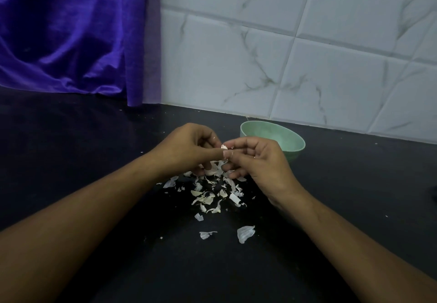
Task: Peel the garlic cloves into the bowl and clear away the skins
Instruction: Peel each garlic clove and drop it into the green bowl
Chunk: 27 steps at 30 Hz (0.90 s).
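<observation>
Mid-peel. My left hand and right hand both pinch one garlic clove at the fingertips, above the skins scattered at 6 o'clock on the counter. The bowl stands at 2 o'clock (contents mostly hidden). By my judgement, peeling is under way and the skins are not yet cleared.

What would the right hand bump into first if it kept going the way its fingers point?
The right hand would likely meet the garlic clove it pinches, then the left hand beyond.
</observation>
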Available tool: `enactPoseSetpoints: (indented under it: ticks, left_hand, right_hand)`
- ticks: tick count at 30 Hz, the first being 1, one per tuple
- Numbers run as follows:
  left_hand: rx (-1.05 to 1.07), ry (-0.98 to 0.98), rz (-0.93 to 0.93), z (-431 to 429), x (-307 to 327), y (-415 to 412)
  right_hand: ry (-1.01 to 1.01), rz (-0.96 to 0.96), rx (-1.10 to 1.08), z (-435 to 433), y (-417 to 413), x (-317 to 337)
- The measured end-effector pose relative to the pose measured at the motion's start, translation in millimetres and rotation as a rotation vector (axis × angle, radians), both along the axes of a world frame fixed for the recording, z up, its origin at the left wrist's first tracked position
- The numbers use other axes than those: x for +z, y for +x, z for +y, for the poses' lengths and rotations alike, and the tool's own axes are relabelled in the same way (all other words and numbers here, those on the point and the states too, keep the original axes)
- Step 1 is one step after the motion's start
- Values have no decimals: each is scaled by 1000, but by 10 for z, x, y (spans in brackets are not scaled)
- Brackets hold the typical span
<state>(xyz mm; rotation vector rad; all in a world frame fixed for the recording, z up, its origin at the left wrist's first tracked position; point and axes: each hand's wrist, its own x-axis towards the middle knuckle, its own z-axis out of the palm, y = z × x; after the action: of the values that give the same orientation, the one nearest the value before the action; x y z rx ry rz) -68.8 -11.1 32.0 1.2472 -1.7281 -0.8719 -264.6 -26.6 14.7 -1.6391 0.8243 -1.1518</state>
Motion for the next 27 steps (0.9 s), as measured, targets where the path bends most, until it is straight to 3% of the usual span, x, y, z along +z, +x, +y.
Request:
enactPoseSetpoints:
  ticks: [7, 15, 20, 27]
  left_hand:
    - [-68, 89, 189, -24, 22, 39]
    - [-133, 93, 31, -2, 80, 88]
    - [-100, 56, -90, 25, 86, 104]
    - [-39, -30, -90, -4, 36, 71]
  right_hand:
    - [39, -34, 50, 16, -11, 21]
    - [75, -6, 83, 19, -3, 25]
    - [-5, 27, 23, 21, 8, -25]
    - [-162, 56, -87, 35, 59, -97]
